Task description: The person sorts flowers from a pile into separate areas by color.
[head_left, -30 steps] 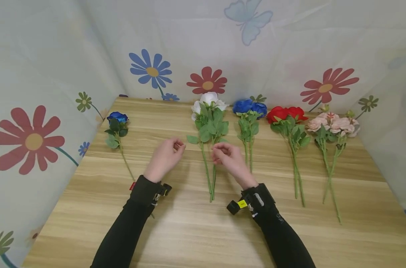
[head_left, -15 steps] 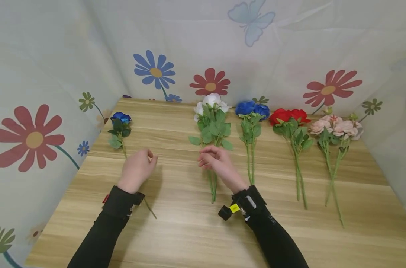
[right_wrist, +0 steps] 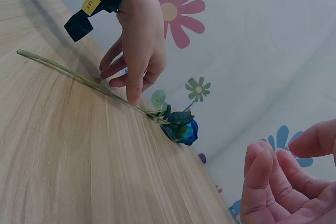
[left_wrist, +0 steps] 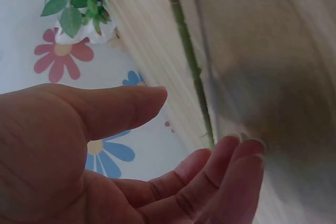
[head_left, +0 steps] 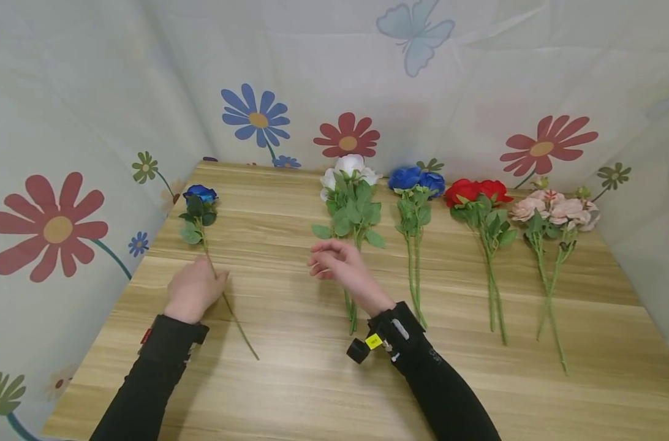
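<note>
A single blue rose [head_left: 201, 194] lies at the left of the table, its thin stem slanting toward the front. My left hand [head_left: 193, 286] is at that stem, fingertips right beside it and the thumb apart from them in the left wrist view, where the green stem [left_wrist: 189, 51] runs past. The right wrist view has the same blue rose [right_wrist: 185, 132] with my left hand [right_wrist: 144, 48] reaching down over its stem. My right hand [head_left: 340, 269] hovers, fingers loosely bent and holding nothing, over the stems of the white roses [head_left: 350, 168].
To the right lie a pair of blue roses [head_left: 417, 179], red roses [head_left: 478, 191] and pale pink flowers [head_left: 555, 207], stems toward the front. The wooden table [head_left: 301, 392] meets a flower-printed cloth backdrop [head_left: 456, 73] at its back and sides.
My left hand has moved left and down from mid-table to the single blue rose's stem. My right hand has drifted slightly left. The flowers lie as before.
</note>
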Demonstrator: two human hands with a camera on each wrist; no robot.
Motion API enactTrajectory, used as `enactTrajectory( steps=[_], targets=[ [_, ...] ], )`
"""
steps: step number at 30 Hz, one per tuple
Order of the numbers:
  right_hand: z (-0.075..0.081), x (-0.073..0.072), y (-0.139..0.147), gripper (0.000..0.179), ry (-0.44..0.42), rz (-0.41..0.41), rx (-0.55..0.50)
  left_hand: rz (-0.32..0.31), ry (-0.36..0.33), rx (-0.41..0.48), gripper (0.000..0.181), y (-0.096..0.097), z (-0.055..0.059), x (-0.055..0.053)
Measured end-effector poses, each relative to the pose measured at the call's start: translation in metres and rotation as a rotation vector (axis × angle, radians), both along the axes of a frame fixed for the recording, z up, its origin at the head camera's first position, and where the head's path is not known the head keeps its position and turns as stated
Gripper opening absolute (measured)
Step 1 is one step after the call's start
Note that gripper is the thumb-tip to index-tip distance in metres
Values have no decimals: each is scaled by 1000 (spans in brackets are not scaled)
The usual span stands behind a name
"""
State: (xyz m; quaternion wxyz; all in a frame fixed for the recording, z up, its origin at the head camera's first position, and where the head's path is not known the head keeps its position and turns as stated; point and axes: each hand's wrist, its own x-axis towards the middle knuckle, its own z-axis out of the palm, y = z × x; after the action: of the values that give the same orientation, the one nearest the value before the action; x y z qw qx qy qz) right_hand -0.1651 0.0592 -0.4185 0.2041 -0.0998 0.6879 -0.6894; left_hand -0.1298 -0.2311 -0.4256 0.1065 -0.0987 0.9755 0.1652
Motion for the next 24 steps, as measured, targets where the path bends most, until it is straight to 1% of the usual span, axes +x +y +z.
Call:
enactTrajectory(
  steps=[4,9,14,20,24],
  targets=[
    [-1,2,1,26,13,13,2,-7,-18,2,42,-1,-3,-1],
    [-1,4,5,28,19,12,7,-16,-40,27,49,1,-4,-6],
    [-3,5,8,31,17,-3,8,-22,-62,44,48,6,-3,-10],
    [-5,4,11,26,26,-22,15,-54,-39,27,45,14,-3,-16],
    [-4,3,13,28,20,-23,23,-73,-26,34,41,22,-4,-20]
  ],
)
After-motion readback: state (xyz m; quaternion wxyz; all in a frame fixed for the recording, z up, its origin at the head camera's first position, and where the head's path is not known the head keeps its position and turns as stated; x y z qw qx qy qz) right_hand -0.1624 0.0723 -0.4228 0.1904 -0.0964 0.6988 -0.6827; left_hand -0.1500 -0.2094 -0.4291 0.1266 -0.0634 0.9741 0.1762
